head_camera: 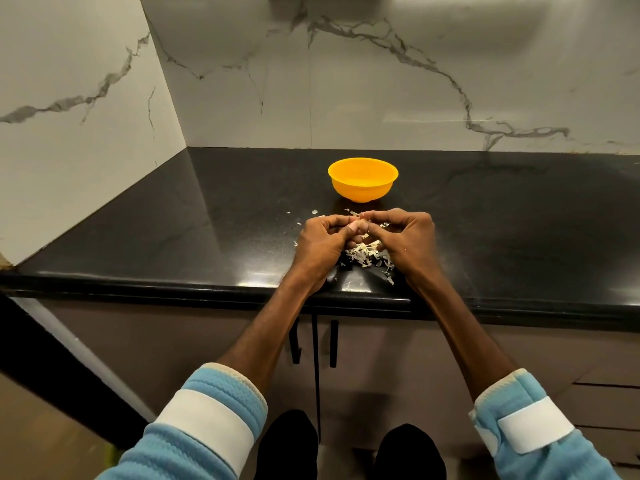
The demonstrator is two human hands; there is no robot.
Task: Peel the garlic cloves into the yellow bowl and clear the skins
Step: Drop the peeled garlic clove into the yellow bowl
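A yellow bowl (pixel 363 180) stands on the black countertop (pixel 207 220), just beyond my hands. My left hand (pixel 320 242) and my right hand (pixel 403 237) meet fingertip to fingertip and pinch a small pale garlic clove (pixel 356 226) between them. Below the hands lies a heap of papery garlic skins (pixel 365 255), with loose flakes scattered around it. What the bowl holds is hidden by its wall.
White marble walls rise behind the counter and at its left, forming a corner. The counter's front edge (pixel 207 282) runs just under my wrists. Cabinet doors with black handles (pixel 333 342) are below it.
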